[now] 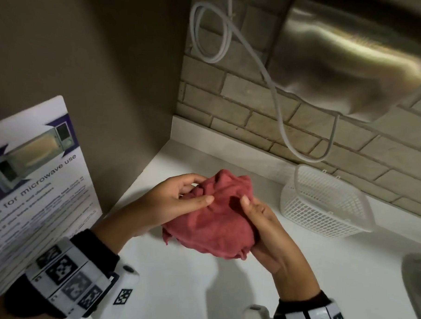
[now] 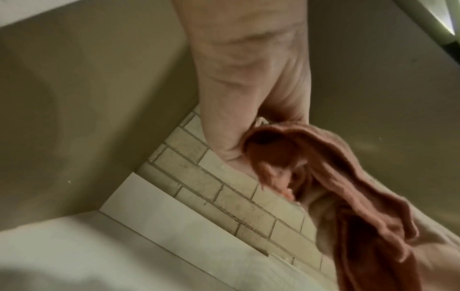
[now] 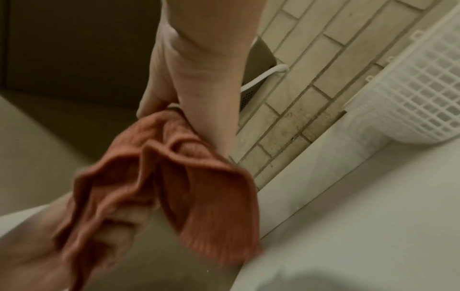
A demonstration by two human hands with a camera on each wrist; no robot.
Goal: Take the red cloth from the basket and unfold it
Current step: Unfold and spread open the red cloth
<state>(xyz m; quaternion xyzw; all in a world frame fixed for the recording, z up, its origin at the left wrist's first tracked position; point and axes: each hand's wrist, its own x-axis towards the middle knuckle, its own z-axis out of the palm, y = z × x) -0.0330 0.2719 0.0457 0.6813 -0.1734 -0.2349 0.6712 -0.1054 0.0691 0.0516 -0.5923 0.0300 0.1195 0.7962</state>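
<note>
Both forearms reach forward, hands raised above the worktop (image 1: 296, 271) and facing each other. Left hand (image 1: 169, 201): thumb on top, fingers curled behind, gripping the red cloth (image 1: 216, 215) at its left side. Right hand (image 1: 266, 231): palm cupped under the cloth's right side, thumb pressed on top.

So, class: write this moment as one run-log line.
stage: unfolding | red cloth: out of white basket, bunched, above counter | left hand: grips cloth | right hand: grips cloth
</note>
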